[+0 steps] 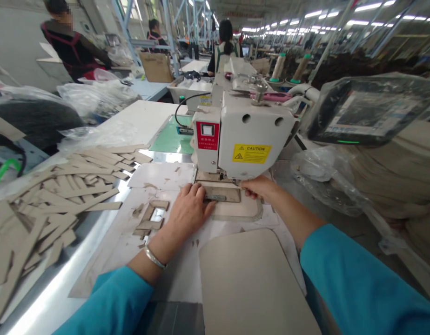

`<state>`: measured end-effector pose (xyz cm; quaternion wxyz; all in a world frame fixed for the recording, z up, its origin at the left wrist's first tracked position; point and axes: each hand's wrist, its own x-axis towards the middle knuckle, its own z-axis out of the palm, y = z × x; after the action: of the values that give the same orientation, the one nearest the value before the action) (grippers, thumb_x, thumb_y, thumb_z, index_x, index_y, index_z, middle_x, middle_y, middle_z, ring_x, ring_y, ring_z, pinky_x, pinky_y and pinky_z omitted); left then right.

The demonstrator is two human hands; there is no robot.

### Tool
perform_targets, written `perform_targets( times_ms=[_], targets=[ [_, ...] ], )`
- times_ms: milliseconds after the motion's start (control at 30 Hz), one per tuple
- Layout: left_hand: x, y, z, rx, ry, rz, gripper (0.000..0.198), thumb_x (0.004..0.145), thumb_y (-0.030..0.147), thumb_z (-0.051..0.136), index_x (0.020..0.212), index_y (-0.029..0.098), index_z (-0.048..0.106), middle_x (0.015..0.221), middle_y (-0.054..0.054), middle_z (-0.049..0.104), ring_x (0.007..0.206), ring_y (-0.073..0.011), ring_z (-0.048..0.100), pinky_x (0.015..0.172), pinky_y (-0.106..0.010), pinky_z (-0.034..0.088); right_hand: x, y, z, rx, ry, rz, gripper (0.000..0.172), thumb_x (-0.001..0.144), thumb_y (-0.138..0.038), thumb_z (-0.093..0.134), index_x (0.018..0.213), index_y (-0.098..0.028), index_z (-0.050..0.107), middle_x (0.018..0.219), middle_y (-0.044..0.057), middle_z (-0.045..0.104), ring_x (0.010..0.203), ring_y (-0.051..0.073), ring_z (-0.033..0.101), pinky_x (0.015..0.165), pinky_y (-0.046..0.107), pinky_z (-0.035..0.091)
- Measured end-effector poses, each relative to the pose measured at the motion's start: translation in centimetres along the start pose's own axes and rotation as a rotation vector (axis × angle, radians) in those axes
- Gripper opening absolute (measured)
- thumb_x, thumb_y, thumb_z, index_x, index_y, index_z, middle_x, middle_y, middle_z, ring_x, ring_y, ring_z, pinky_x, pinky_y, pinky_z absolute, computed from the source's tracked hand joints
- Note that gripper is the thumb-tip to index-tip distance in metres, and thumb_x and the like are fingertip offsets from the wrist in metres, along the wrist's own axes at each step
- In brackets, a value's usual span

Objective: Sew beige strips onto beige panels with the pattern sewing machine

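My left hand lies flat, fingers together, pressing on a beige fabric piece and the clamp frame under the head of a white sewing machine. My right hand reaches under the right side of the machine head; its fingers curl at the edge of the same piece, partly hidden by the machine. A beige rounded panel rests in front of me between both blue sleeves.
A heap of beige cut strips covers the table on the left. Small scraps sit beside my left hand. A plastic-wrapped control screen stands at right, above stacked beige fabric. Other people work at far tables.
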<state>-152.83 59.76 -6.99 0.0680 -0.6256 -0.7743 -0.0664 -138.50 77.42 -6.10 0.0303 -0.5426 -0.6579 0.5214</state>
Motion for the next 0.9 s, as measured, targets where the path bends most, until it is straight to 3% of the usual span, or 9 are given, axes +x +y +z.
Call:
perform_targets(
  times_ms=[167,400,533,700,900],
  targets=[
    [0.9,0.9,0.2,-0.035,0.000,0.014,0.034,0.092,0.045,0.052,0.102,0.013,0.059,0.108,-0.015,0.063,0.108,-0.0314,0.052,0.099,-0.047,0.046,1.2,0.6,-1.2,-0.019,-0.001,0.029,0.014,0.084,-0.014,0.063,0.072,-0.015,0.056,0.041,-0.004,0.053,0.032,0.005,0.041,0.034,0.017,0.022],
    [1.6,3.3,0.5,-0.100,-0.025,0.047,0.039,0.092,0.042,0.053,0.112,0.010,0.058,0.121,-0.016,0.061,0.116,-0.0328,0.050,0.103,-0.048,0.046,1.4,2.6,-3.9,-0.016,-0.008,0.063,0.025,0.088,-0.015,0.057,0.063,-0.014,0.053,0.045,-0.001,0.057,0.033,0.006,0.047,0.034,0.017,0.025],
    [1.7,4.2,0.4,-0.153,-0.069,0.073,0.045,0.091,0.039,0.055,0.123,0.008,0.054,0.134,-0.016,0.055,0.125,-0.0328,0.046,0.110,-0.047,0.041,1.3,3.7,-5.3,0.002,-0.015,0.075,0.023,0.088,-0.016,0.057,0.065,-0.014,0.054,0.046,-0.001,0.057,0.034,0.007,0.048,0.034,0.018,0.026],
    [1.8,5.2,0.1,-0.230,-0.103,0.106,0.034,0.091,0.036,0.056,0.114,0.011,0.059,0.122,-0.016,0.058,0.118,-0.0290,0.052,0.109,-0.044,0.042,1.6,5.4,-7.0,0.020,-0.012,0.087,0.021,0.088,-0.017,0.056,0.067,-0.015,0.054,0.049,0.000,0.059,0.036,0.008,0.050,0.036,0.018,0.030],
    [1.8,6.5,0.7,-0.244,-0.109,0.153,0.042,0.090,0.035,0.058,0.122,0.009,0.055,0.125,-0.018,0.057,0.121,-0.0301,0.051,0.112,-0.045,0.039,2.2,7.5,-9.2,0.015,0.009,0.107,0.017,0.087,-0.020,0.057,0.070,-0.017,0.056,0.053,0.000,0.061,0.039,0.008,0.051,0.036,0.018,0.033]
  ],
)
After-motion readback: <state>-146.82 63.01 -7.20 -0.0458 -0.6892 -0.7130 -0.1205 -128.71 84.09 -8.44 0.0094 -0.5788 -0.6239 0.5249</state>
